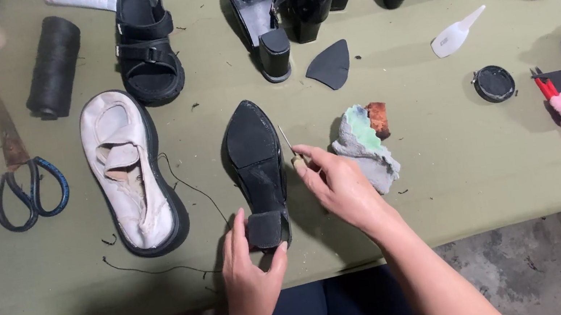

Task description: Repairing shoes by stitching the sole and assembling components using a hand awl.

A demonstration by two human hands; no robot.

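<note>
Lying sole-up near the table's (444,178) front edge was 1 black heeled shoe (253,157). The left hand (248,279) clasped its heel block, fingers curled around it, steadying it. The right hand (341,185) pinched a thin awl (286,140) beside the sole's edge. 1 white shoe (129,171) lay left, scissors (25,186) nearer the left edge, a rag (367,149) right.

Sole-up heeled shoe (254,165) lies at the bench (473,174) near edge; slip-on shoe (130,173) just left, scissors (27,187) farther left, thread spool (53,66) beyond them, rag bundle (365,147) right, sandal (147,43) far behind.
</note>
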